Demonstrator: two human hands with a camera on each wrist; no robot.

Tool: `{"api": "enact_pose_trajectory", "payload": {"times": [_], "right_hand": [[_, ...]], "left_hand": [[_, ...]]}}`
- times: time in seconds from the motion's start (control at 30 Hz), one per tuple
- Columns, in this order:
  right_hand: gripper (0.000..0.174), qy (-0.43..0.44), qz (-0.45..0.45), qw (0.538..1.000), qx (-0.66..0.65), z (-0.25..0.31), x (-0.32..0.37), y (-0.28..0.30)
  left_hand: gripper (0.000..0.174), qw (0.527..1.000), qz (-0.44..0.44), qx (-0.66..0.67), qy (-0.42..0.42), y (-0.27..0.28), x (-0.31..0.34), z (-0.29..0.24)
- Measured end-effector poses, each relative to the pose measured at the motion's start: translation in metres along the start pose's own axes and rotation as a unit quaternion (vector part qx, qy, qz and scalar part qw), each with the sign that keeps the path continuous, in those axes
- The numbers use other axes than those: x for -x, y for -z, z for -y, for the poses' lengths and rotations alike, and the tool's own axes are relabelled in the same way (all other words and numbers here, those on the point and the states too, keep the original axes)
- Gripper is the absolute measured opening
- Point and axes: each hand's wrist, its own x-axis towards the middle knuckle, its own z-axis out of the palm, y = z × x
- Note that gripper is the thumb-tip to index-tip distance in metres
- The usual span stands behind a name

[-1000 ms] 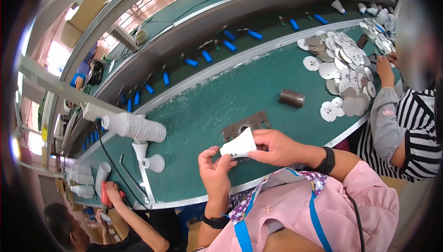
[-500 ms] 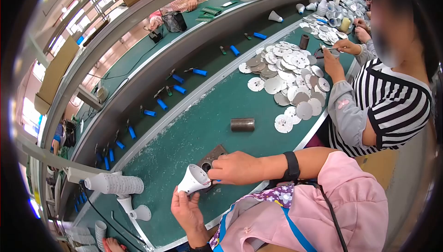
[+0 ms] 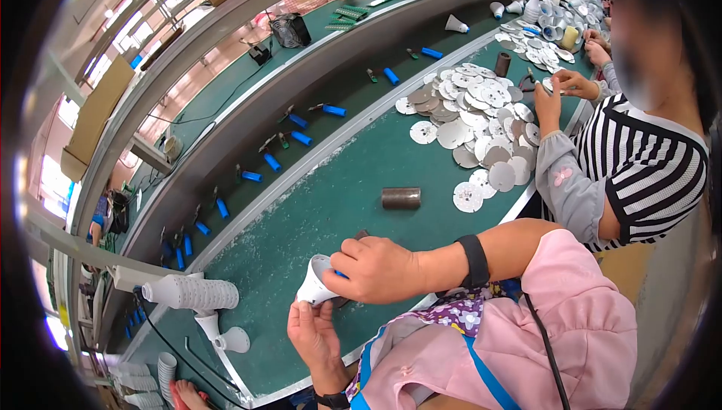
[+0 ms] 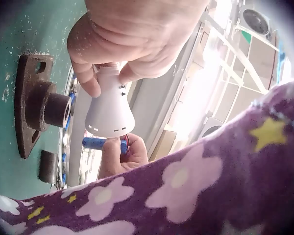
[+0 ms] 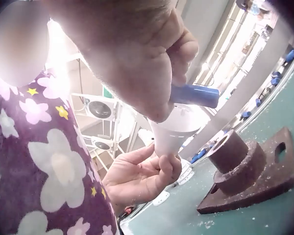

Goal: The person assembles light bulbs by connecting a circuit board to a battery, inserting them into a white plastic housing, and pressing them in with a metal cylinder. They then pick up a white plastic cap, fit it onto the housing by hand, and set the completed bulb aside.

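Note:
My left hand [image 3: 316,335] holds a white cone-shaped lamp housing [image 3: 312,288] by its narrow end, with fingers and thumb on either side of the neck [image 4: 109,78]. The wide mouth points up and toward my right hand [image 3: 376,269]. That hand pinches a blue cylinder, battery-like in shape [image 5: 198,96], which lies crosswise at the housing's mouth in both wrist views. Small slots line the housing's rim [image 4: 108,128]. Near both hands, a brown metal fixture [image 5: 255,169] with a short round tube stands on the green bench, mostly hidden by my right hand in the head view.
A loose metal tube [image 3: 401,198] lies on the bench [image 3: 316,207]. Further right is a heap of round white and grey discs [image 3: 474,117], with a person in stripes [image 3: 639,162] working beside it. Stacked white housings [image 3: 195,291] lie left. Blue cylinders [image 3: 272,163] line the trough behind.
The housing has turned from lying sideways to mouth upward. My right hand has come over the mouth with the blue cylinder. The head view has swung to the right.

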Motion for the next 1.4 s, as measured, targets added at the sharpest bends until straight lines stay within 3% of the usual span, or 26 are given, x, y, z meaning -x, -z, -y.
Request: {"api": "enact_pose_trajectory", "payload": {"times": [0.17, 0.23, 0.4, 0.53, 0.7, 0.77, 0.8, 0.87, 1.17, 1.3, 1.37, 1.4], "right_hand": [[0.015, 0.01, 0.012, 0.994, -0.106, -0.003, 0.005, -0.005], [0.015, -0.061, 0.007, 0.964, -0.259, -0.004, 0.005, -0.005], [0.015, -0.166, 0.064, 0.934, -0.31, -0.017, -0.003, -0.009], [0.017, -0.086, 0.093, 0.952, -0.279, -0.03, -0.012, -0.005], [0.015, -0.04, 0.178, 0.959, -0.218, -0.043, -0.03, 0.013], [0.015, -0.01, 0.198, 0.962, -0.19, -0.044, -0.04, 0.013], [0.014, 0.024, 0.216, 0.963, -0.16, -0.043, -0.044, 0.012], [0.014, 0.045, 0.241, 0.961, -0.13, -0.042, -0.048, 0.005], [0.017, 0.072, 0.348, 0.929, -0.102, -0.038, -0.06, -0.007], [0.018, 0.098, 0.39, 0.91, -0.105, -0.036, -0.071, -0.008], [0.019, 0.109, 0.395, 0.907, -0.1, -0.036, -0.071, -0.012], [0.019, 0.116, 0.398, 0.905, -0.093, -0.036, -0.071, -0.013]], "left_hand": [[0.022, 0.999, -0.006, 0.028, 0.016, 0.002, 0.0, 0.004], [0.018, 0.996, 0.007, 0.07, 0.049, 0.001, 0.001, 0.005], [0.022, 0.992, 0.021, 0.105, 0.062, 0.0, -0.004, 0.014], [0.02, 0.987, 0.015, 0.143, 0.077, -0.018, -0.008, 0.007], [0.038, 0.984, 0.06, 0.125, 0.111, -0.026, -0.019, 0.002], [0.042, 0.981, 0.13, -0.146, 0.015, -0.025, -0.024, 0.004], [0.042, 0.981, 0.128, -0.145, 0.015, -0.023, -0.028, 0.009], [0.032, 0.959, 0.068, -0.275, 0.008, -0.018, -0.038, 0.019], [0.037, 0.928, 0.092, -0.362, -0.006, -0.002, -0.046, 0.038], [0.034, 0.946, 0.09, -0.313, 0.008, -0.004, -0.045, 0.036], [0.016, 0.95, 0.086, -0.3, -0.009, -0.003, -0.045, 0.038], [0.016, 0.951, 0.082, -0.298, -0.009, -0.002, -0.045, 0.038]]}}
